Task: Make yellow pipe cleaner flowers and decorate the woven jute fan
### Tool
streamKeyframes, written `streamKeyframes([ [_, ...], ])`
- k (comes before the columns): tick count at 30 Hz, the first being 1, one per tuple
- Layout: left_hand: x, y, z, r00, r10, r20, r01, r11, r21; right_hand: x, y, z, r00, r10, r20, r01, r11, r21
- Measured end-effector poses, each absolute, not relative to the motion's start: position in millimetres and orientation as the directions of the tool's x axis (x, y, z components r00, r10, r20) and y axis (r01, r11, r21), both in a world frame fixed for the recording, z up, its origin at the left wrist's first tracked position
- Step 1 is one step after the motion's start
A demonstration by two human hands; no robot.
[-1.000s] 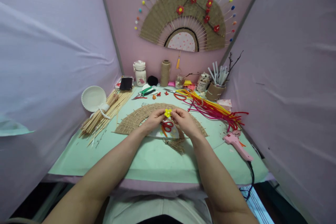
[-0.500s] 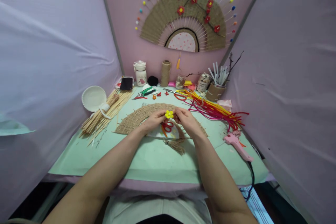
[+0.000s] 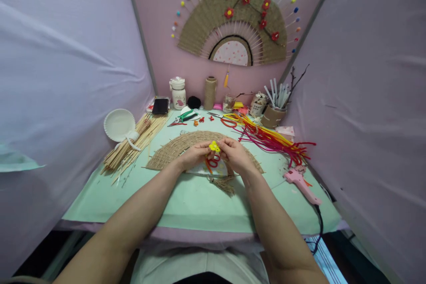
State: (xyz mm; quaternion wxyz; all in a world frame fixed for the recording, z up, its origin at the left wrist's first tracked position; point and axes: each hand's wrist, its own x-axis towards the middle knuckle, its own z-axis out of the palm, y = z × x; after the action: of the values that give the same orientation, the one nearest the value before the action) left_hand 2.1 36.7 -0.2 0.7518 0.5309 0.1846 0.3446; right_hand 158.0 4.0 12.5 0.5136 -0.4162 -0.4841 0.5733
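Observation:
Between my two hands is a small yellow flower (image 3: pixel 214 146), its petals looped as if from pipe cleaner. My left hand (image 3: pixel 197 153) pinches its left side, and my right hand (image 3: pixel 231 151) has fingers closed at its right side. Both hands hover over a woven twine fan (image 3: pixel 173 150) lying on the table. Below the flower, a red looped pipe cleaner (image 3: pixel 214 161) and an orange piece (image 3: pixel 208 167) rest at the fan's pale centre. A twine tassel (image 3: pixel 223 185) hangs from the fan's lower edge. My fingertips partly cover the flower.
On the right lie red and yellow pipe cleaners (image 3: pixel 266 135) and a pink glue gun (image 3: pixel 302 185) with a black cord. A bundle of sticks (image 3: pixel 124 153) and a white dish (image 3: pixel 119 124) are left. Green-handled pliers (image 3: pixel 187 116) and scissors (image 3: pixel 229 122) sit behind the fan.
The yellow flower has tilted and turned in my fingers. My right hand has shifted slightly left, closer to the flower; the things on the table are unmoved.

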Motion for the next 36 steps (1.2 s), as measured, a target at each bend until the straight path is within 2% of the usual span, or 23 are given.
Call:
streamKeyframes([
  [4,3.9,37.9,1.8,0.567,0.815,0.116,-0.257,0.041,0.966,156.2,6.0,11.0,-0.013,0.998,0.067,-0.110,0.065,-0.992],
  [7,5.0,39.6,3.5,0.408,0.890,0.203,-0.145,-0.157,0.977,156.2,6.4,13.2,0.109,0.985,0.131,-0.018,0.134,-0.991],
  [9,5.0,40.8,3.6,0.336,0.901,0.273,-0.041,-0.276,0.960,155.8,5.7,14.9,0.103,0.987,0.126,0.007,0.126,-0.992],
  [14,3.7,44.1,-0.4,0.358,0.837,0.414,0.146,-0.488,0.860,154.1,3.7,16.4,0.064,0.995,0.070,0.015,0.070,-0.997],
  [18,3.0,44.5,1.5,0.317,0.799,0.511,0.192,-0.581,0.791,153.7,2.6,16.5,0.148,0.975,0.163,0.094,0.150,-0.984],
  [21,3.4,42.7,5.8,0.226,0.836,0.500,0.161,-0.538,0.827,152.9,0.6,17.4,0.233,0.921,0.312,0.268,0.248,-0.931],
  [24,6.3,40.2,6.9,0.225,0.918,0.326,0.029,-0.341,0.940,151.5,-1.2,17.2,0.222,0.883,0.413,0.414,0.298,-0.860],
  [27,9.9,38.7,4.0,0.261,0.944,0.201,-0.090,-0.183,0.979,150.1,-1.7,16.4,0.170,0.878,0.448,0.488,0.320,-0.812],
  [31,11.2,38.7,1.8,0.244,0.958,0.153,-0.109,-0.130,0.986,149.9,-0.5,15.9,0.133,0.891,0.433,0.455,0.333,-0.826],
  [36,9.9,37.9,5.5,0.240,0.955,0.176,-0.073,-0.163,0.984,152.7,2.5,15.3,0.128,0.940,0.317,0.322,0.263,-0.909],
])
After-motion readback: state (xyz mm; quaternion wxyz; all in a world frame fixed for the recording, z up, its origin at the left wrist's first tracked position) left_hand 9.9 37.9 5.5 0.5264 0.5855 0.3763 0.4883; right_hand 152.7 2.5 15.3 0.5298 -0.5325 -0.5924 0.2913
